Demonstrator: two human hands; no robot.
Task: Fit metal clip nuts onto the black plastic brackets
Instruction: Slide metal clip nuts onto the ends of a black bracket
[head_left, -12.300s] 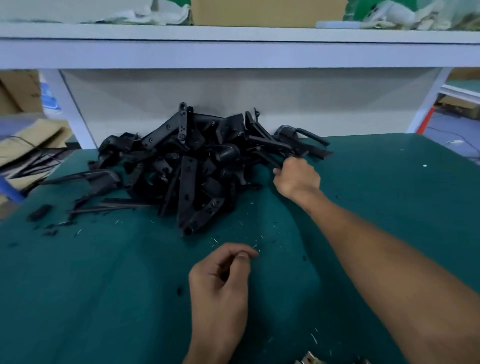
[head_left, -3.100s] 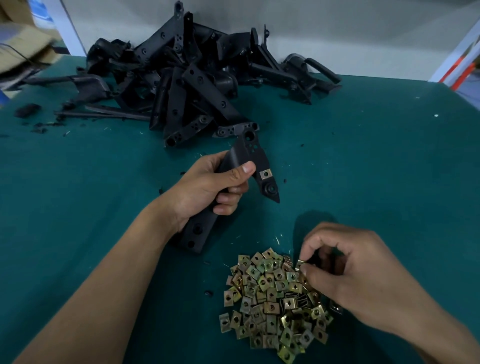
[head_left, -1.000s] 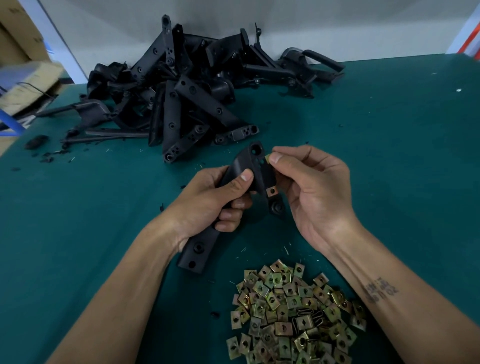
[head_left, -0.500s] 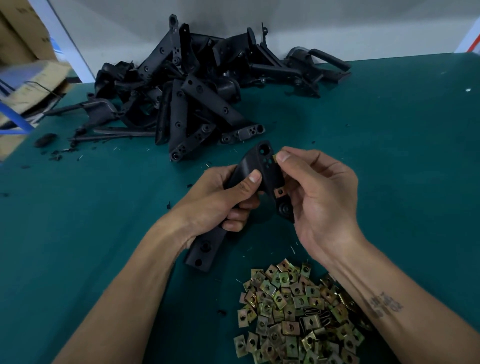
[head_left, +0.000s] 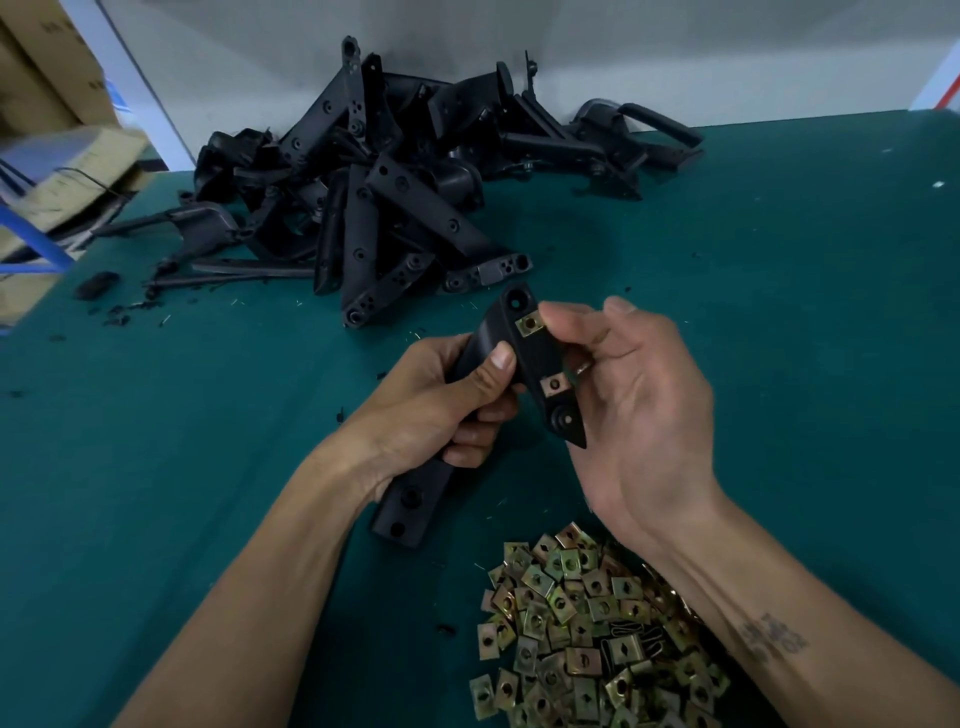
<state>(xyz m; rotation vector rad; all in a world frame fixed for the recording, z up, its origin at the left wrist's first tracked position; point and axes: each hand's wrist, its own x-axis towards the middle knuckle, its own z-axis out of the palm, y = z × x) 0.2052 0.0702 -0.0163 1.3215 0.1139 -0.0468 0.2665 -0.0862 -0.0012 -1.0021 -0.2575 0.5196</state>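
Left hand (head_left: 436, 410) grips the bracket (head_left: 524, 364); right hand (head_left: 631, 395), fingers loosely curled, seats the upper clip nut (head_left: 530, 325). Next, probably a fresh bracket from the pile (head_left: 384, 182).

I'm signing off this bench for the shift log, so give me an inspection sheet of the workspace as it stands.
Surface: green mat, speckled with small debris.
Job's things: held bracket carries two clip nuts, upper clip nut and lower clip nut; bracket pile at the back; loose clip nuts heaped near the front.
Clutter: black plastic scraps at the left.
Hands: left hand grips the bracket's stem; right hand has its fingertips at the upper clip nut.
Cables: a dark cable on the boxes at the left.
Surroundings: cardboard boxes at the left, white panel behind.
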